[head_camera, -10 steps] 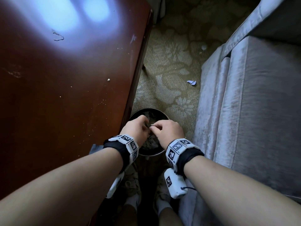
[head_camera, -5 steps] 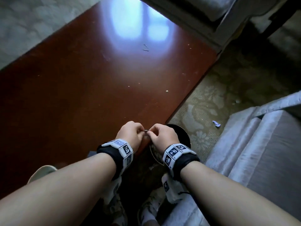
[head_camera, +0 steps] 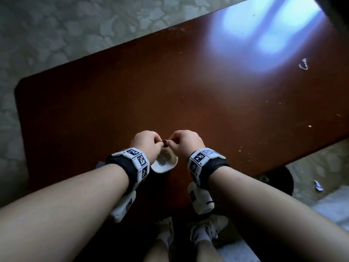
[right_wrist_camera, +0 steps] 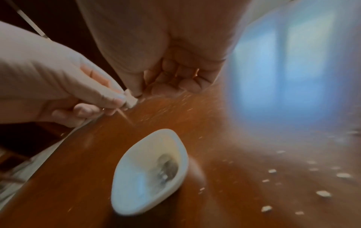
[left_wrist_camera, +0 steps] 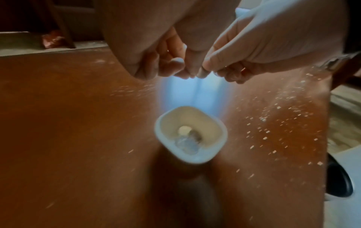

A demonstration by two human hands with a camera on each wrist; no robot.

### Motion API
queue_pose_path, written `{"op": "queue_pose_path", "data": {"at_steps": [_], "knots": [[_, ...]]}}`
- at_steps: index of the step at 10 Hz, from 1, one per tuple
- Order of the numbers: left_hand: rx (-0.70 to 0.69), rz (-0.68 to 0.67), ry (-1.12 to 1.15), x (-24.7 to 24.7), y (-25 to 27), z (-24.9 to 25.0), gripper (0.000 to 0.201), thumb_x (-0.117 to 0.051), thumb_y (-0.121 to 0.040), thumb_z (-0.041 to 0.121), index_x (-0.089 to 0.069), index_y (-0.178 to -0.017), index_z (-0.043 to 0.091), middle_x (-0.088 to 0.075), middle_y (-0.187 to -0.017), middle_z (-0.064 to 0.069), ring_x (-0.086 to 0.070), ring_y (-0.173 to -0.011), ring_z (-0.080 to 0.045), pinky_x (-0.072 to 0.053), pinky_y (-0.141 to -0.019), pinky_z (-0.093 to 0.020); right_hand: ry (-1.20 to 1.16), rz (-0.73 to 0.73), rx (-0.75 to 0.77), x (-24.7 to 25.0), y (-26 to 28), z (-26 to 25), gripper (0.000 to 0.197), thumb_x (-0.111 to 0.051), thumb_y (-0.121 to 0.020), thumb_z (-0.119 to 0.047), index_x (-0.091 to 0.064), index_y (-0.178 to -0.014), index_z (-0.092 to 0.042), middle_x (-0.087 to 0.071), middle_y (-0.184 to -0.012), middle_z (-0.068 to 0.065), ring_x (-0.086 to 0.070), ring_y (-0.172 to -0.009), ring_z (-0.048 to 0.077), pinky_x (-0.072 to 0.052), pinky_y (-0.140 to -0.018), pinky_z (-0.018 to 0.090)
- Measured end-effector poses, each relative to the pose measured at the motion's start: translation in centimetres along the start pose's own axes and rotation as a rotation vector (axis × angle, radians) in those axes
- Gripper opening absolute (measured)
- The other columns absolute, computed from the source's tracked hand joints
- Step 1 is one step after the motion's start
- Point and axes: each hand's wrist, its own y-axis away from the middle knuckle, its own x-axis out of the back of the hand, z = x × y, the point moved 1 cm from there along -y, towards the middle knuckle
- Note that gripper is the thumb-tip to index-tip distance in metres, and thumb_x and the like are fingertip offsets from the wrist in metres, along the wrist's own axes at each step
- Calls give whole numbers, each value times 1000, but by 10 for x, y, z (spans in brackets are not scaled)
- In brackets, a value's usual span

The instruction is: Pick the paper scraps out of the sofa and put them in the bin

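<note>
Fingers of both hands meet tip to tip above the white dish (head_camera: 164, 163) on the wooden table (head_camera: 188, 91): the left hand (head_camera: 146, 143) and the right hand (head_camera: 187, 142) each curl in, thumb against forefinger, pinching one small round thing (head_camera: 165, 143) between them. In the right wrist view it reads as a pale crumpled bit (right_wrist_camera: 130, 98), most likely a paper scrap, though blur leaves that unsure.

If it is a scrap, the step is best done by giving it over to one hand alone, keeping the pinch firm, and carrying it across to the dark bin (head_camera: 279, 183), which stands on the floor past the table's right edge, and letting go only once it is over the opening. The dish below already holds small objects, too blurred to name.

The held bit looks compact, with no clear long axis or heading. Another scrap (head_camera: 318, 186) lies on the carpet beside the bin.
</note>
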Motion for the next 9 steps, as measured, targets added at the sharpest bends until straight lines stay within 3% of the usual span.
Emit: {"op": "queue_pose_path", "data": {"at_steps": [2,3,4,5,6,7,8,9], "knots": [[83,-70,21,-6,1,-54,15,-61,-82,26,-66,-68,28,-72,-84,3,-65,-84,-21,-44,-67,-23,162,-52,-6,-45,-7,-21,17,-63,-79,-37,-71,-80,-23,-72,-80,-4,-66,-77,17,-47,-61,24],[114,-94,50,-18,-1,-59,17,-59,-85,22,-68,-70,22,-73,-87,0,-63,-80,-21,-42,-66,-24,193,-63,-25,-57,-9,-17,17,-61,-76,-33,-74,-76,-22,-72,-72,-3,-68,-71,18,-55,-61,27],[163,-106,38,-29,-4,-57,23,-54,-89,23,-72,-85,9,-72,-91,-10,-66,-87,-30,-42,-63,-28,240,-52,-18,-65,-10,-11,20,-58,-78,-31,-74,-76,-19,-67,-67,-1,-64,-66,22,-45,-54,24],[141,-63,-44,-33,-4,-51,29,-46,-91,26,-67,-86,7,-70,-92,-16,-65,-88,-36,-41,-62,-30,280,-45,-34,-64,-7,-5,22,-52,-83,-30,-65,-70,-19,-60,-68,1,-56,-63,25,-37,-56,23],[69,-20,-141,-29,-1,-38,30,-39,-89,28,-60,-76,11,-68,-90,-14,-59,-79,-36,-41,-63,-30,286,15,-20,-58,-2,-1,29,-46,-88,-36,-61,-72,-17,-59,-71,2,-57,-68,28,-39,-60,26],[29,-2,-159,-24,1,-13,18,-41,-84,20,-57,-88,14,-65,-98,-9,-59,-87,-34,-44,-68,-33,246,40,-4,-37,7,3,24,-48,-89,-38,-56,-76,-20,-58,-74,0,-59,-74,27,-42,-64,27],[3,-20,-181,-19,7,22,20,-40,-86,20,-57,-95,18,-64,-101,-8,-60,-90,-34,-52,-77,-37,209,62,-36,-5,20,13,24,-49,-90,-38,-57,-78,-18,-59,-77,0,-59,-75,27,-44,-66,27],[-78,-58,-216,-8,19,85,25,-39,-90,25,-61,-100,18,-65,-106,-9,-60,-94,-33,-48,-76,-36,184,153,-71,42,35,21,30,-43,-90,-37,-52,-70,-17,-57,-72,1,-58,-73,29,-39,-63,28]]}}
